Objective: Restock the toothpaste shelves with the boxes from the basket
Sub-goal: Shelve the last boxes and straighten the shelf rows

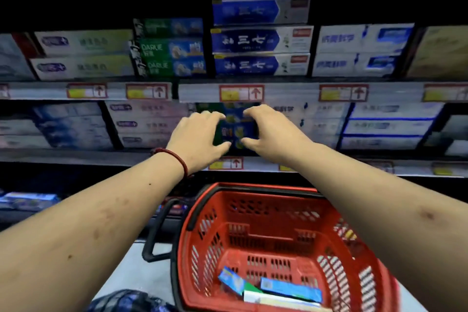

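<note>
Forearms close under the lens, both stretched up and forward toward the shelving. At their ends, left hand [200,134] and right hand [273,132] clamped on a small stack of green boxes [236,129], one hand per side, fingers hooked over the top, thumbs tucked beneath. Looks gripped that way to keep the stack square and slide it in as one block, not box by box. Stack held at the front of the lower shelf [76,157], between white boxes [149,124] on the left and paler ones on the right. Whether fully seated, hard to tell through the blur. Matching Darlie boxes [172,58] one shelf up, long faces outward, so probably the same facing wanted here. Below, red basket [273,186] parked right under the working spot, seemingly for short reaches. A few leftover boxes [291,289] lying flat in its bottom, so restocking not yet finished.
</note>
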### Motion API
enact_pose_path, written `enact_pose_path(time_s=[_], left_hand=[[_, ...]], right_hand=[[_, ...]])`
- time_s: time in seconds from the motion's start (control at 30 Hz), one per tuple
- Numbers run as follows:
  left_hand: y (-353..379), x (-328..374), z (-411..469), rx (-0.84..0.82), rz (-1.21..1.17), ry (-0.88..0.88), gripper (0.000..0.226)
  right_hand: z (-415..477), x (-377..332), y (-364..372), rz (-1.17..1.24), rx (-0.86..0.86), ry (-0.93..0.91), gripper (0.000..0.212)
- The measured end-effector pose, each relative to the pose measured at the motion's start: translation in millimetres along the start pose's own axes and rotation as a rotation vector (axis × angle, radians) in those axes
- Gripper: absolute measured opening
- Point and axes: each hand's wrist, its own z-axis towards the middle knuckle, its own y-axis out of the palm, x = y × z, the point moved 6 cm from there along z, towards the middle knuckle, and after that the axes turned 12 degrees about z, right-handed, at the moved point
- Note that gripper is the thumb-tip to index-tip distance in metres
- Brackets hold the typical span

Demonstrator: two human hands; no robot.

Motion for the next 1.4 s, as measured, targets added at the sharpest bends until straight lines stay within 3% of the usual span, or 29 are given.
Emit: enact_pose_path(time_s=[0.27, 0.67, 1.17, 1.4], left_hand=[[97, 79, -23, -0.165, 0.0, 0.078, 0.069], [251, 136, -65, -0.515, -0.016, 0.182, 0.074], [400, 215, -89, -0.842, 0.041, 0.54, 0.065], [455, 225, -129, -1.035, 0.028, 0.625, 0.042]], right_hand=[[-68, 100, 62, -0.054, -0.14, 0.15, 0.072], [-132, 217, 188, -0.008, -0.42, 0.364, 0.079], [-181, 320, 303, 0.003, -0.818, 0.656, 0.078], [-194, 337, 346, 0.01, -1.017, 0.698, 0.052]])
